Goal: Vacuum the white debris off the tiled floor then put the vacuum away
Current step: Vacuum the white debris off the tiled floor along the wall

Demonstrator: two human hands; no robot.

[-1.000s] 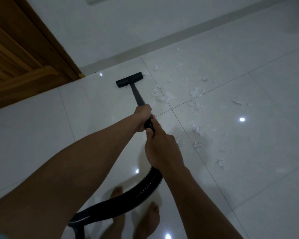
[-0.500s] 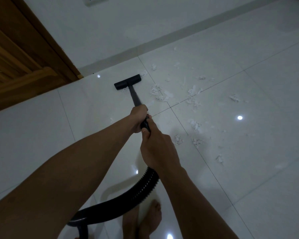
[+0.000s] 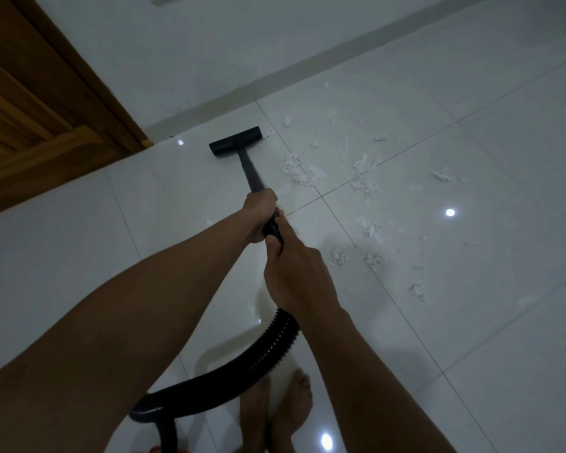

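A black vacuum floor head (image 3: 236,140) rests on the glossy white tiled floor (image 3: 471,322), near the wall. Its black wand (image 3: 249,171) runs back to my hands. My left hand (image 3: 259,214) is closed around the wand's lower end. Just behind it, my right hand (image 3: 296,273) grips the ribbed black hose (image 3: 262,351), which curves down and left past my arm. White debris (image 3: 299,170) lies in scattered clumps to the right of the floor head, with more of it (image 3: 371,259) nearer me.
A brown wooden door and frame (image 3: 46,103) stand at the left. A white wall with a pale skirting strip (image 3: 275,83) runs behind the floor head. My bare feet (image 3: 275,410) stand on the tiles at the bottom.
The view has shifted slightly and my feet have stepped closer together. The floor head stays near the wall, left of the debris, and both hands keep their grip.
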